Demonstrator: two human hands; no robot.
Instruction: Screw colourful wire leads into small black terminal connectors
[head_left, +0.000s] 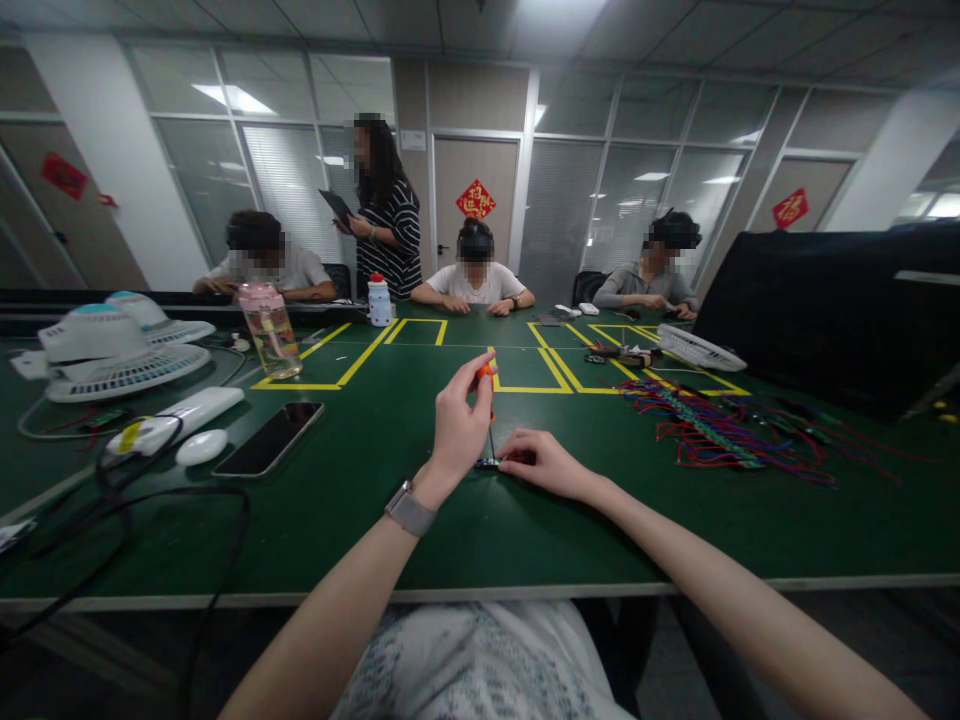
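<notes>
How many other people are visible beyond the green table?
4. A seated person far left, a standing person in stripes beside them, a seated person before the door, and a seated person in grey at right. The black panel may hide more.

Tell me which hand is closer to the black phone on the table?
Left. The left hand is right of the phone, pinching an orange tool; the right hand lies farther right.
</notes>
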